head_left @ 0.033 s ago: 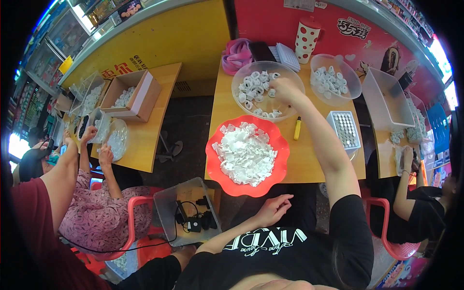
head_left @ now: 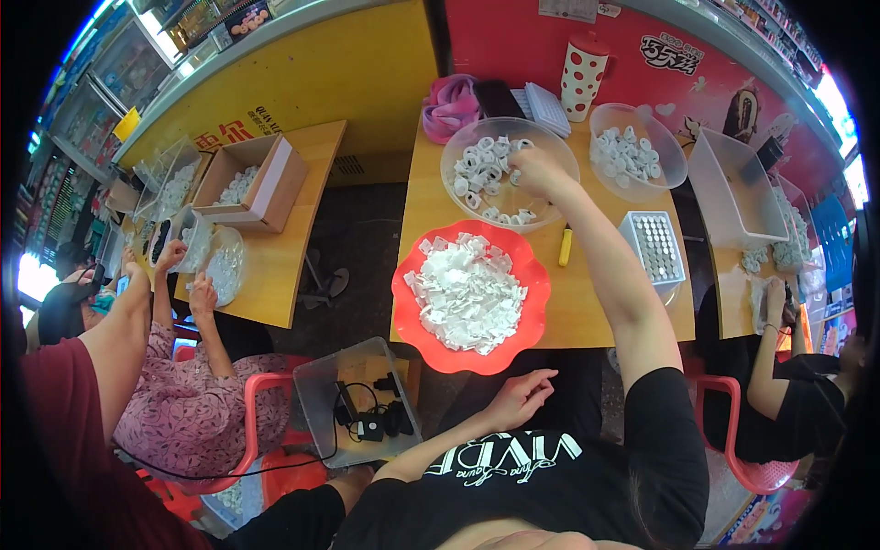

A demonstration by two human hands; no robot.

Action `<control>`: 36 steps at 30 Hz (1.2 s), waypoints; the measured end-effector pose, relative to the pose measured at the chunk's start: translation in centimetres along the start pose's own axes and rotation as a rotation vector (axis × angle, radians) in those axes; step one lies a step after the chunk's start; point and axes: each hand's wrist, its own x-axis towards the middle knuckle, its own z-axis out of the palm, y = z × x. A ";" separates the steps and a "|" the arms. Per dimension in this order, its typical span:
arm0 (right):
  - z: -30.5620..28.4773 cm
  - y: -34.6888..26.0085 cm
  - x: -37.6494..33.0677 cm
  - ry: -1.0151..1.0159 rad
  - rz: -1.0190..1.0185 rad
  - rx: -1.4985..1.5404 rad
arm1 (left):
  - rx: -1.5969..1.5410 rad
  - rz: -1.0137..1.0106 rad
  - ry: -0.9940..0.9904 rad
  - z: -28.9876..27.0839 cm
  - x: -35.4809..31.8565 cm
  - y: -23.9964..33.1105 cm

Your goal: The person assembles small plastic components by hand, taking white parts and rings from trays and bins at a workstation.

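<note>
Well, the right hand [head_left: 536, 172] reaches over the far half of the wooden table [head_left: 587, 316], its fingers down in the clear round bowl [head_left: 524, 197] among white ring-shaped parts [head_left: 484, 160]; I can't tell whether they pinch one. The left hand [head_left: 521, 400] hangs loose and unladen before the lap, just off the near edge, close to the red scalloped bowl [head_left: 472, 364], which juts over that edge under its heap of flat white pieces [head_left: 467, 293]. Between that bowl and the tray of round pieces [head_left: 654, 249] a stretch of wood shows, crossed by the forearm, a yellow tool [head_left: 565, 247] lying there. A second clear bowl [head_left: 674, 167] reaches the right edge, and a spotted tumbler [head_left: 582, 81] stands at the back before a red panel [head_left: 513, 46]
</note>
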 end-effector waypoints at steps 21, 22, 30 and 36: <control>-0.5 -8.0 -29.6 -0.050 0.066 2.340 | 0.201 0.406 0.336 0.6 0.8 8.3; -0.6 -8.1 -30.4 -0.038 0.053 2.334 | 0.197 0.417 0.375 1.1 0.9 8.3; 0.0 -8.2 -33.8 0.002 0.092 2.304 | 0.226 0.454 0.291 2.2 1.8 9.5; -0.4 -9.5 -34.7 0.008 0.322 2.206 | -0.028 0.398 0.146 1.8 1.9 8.6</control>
